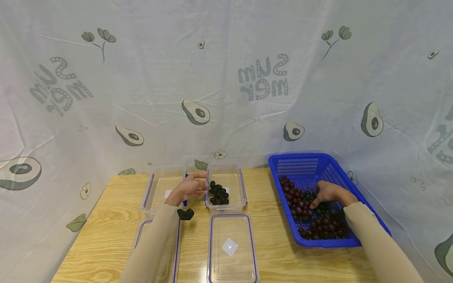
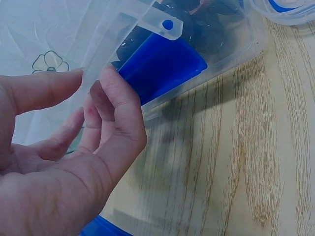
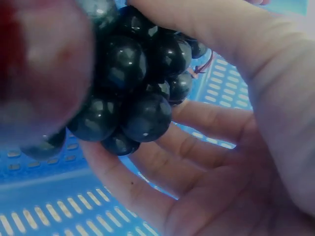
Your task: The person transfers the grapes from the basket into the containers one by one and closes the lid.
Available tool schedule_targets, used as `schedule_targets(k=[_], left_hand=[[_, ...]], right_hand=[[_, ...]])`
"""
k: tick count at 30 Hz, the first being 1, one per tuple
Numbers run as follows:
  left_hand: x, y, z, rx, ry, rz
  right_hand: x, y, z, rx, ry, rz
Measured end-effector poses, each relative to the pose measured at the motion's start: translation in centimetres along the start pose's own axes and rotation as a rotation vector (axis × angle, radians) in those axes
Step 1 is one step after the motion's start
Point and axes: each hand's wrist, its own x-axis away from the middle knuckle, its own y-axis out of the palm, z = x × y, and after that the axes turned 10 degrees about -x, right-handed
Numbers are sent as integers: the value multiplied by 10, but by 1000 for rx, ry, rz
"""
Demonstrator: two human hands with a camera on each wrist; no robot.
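Note:
At the left wall of a clear container (image 1: 231,177) holding a bunch of black grapes (image 1: 218,193), my left hand (image 1: 189,188) has its thumb and bent fingers around the rim, beside a blue latch (image 2: 165,64) in the left wrist view. Inside the blue basket (image 1: 297,236), my right hand (image 1: 330,193) holds another bunch of dark grapes (image 3: 123,64), fingers curved beneath it and thumb over the top. Red grapes (image 1: 293,198) lie to the left of that hand, with more dark red ones (image 1: 323,226) nearer the basket's front.
Left of the grape container stands a second clear container (image 1: 159,192). Two clear lids with blue seals, one (image 1: 233,232) at center and one (image 1: 173,251) partly under my left sleeve, lie on the wooden table (image 1: 95,228). A patterned curtain (image 1: 226,118) hangs behind.

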Motion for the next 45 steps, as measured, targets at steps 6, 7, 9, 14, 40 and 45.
schedule_targets(k=[6, 7, 9, 14, 40, 45], left_hand=[[0, 0, 0, -15, -6, 1], [0, 0, -1, -16, -8, 2], [0, 0, -1, -18, -6, 0], [-1, -1, -2, -16, -6, 0], [-1, -1, -4, -3, -14, 9], [-1, 0, -3, 2, -3, 17]], right_hand=[[-1, 2, 5, 35, -37, 56], [-1, 1, 6, 40, -45, 59], [-1, 0, 6, 43, -57, 65], [-1, -4, 7, 43, -85, 57], [-2, -16, -2, 24, -177, 260], [9, -23, -10, -94, -243, 391]])
